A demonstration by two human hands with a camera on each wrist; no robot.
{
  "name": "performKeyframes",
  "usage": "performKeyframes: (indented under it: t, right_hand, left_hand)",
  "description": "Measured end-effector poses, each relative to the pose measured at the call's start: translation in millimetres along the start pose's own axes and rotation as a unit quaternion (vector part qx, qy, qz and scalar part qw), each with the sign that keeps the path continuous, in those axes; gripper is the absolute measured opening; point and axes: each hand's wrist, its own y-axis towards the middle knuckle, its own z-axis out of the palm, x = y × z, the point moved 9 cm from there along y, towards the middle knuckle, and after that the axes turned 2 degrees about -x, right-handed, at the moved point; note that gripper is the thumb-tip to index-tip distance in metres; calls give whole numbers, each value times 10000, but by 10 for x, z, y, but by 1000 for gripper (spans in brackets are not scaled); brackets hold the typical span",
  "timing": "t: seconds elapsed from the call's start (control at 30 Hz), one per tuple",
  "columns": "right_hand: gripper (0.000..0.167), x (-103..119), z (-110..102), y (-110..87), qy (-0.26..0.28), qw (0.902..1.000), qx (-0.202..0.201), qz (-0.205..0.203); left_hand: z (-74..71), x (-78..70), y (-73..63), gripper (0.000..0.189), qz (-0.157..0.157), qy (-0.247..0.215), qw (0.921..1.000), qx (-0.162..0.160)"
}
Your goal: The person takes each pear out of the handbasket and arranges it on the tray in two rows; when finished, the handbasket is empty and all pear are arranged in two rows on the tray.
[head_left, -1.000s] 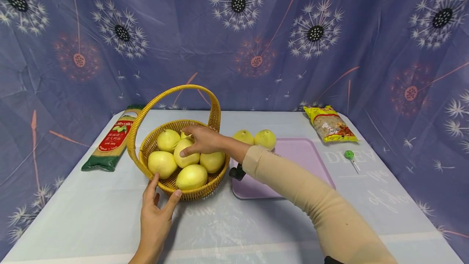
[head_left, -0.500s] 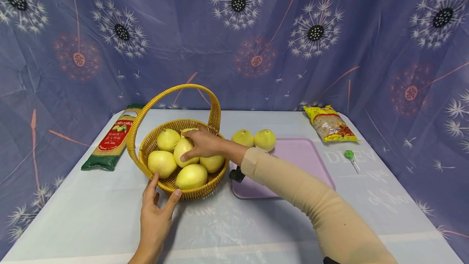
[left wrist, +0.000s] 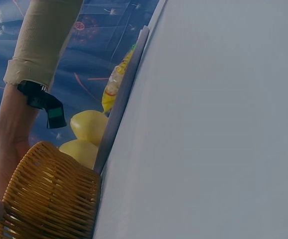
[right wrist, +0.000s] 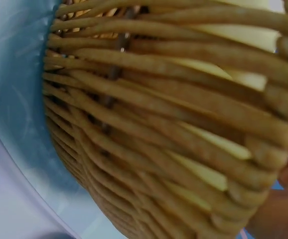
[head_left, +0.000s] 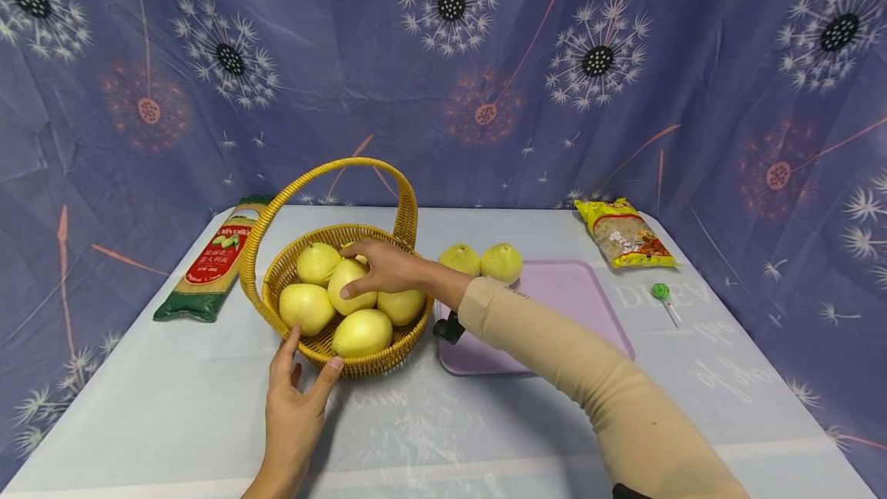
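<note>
A yellow wicker basket [head_left: 384, 364] with a tall arched handle holds several pale yellow pomelos. My right hand [head_left: 391, 266] reaches in over the right rim and grips the middle pomelo [head_left: 346, 283], thumb on its near side and fingers over its far side. At the front left, my left hand [head_left: 298, 399] holds the basket rim with forefinger and thumb. Another pomelo [head_left: 363, 333] lies in front of the gripped one, and one behind is partly hidden by my right hand. In the right wrist view the basket's woven side [right wrist: 159, 99] fills most of the picture.
Right of the basket lies a pink tray [head_left: 561, 299], with two pomelos [head_left: 502, 264] at its back left corner. A green and red pasta packet [head_left: 215, 260] lies at far left. A yellow food bag [head_left: 627, 236] and a green lollipop [head_left: 661, 293] are at right.
My right hand has shifted only slightly over the middle pomelo. The left hand and the basket stay in place.
</note>
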Motion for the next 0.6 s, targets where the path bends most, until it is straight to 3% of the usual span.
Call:
performKeyframes:
  t: [0.17, 0.6]
  right_hand:
    - [77, 20, 2, 5, 3, 9999, -52, -145]
    - [74, -30, 7, 20, -130, 9998, -172, 38]
  left_hand:
    - [1, -1, 1, 78, -4, -16, 10000, 5]
    - [-1, 6, 7, 78, -30, -39, 10000, 3]
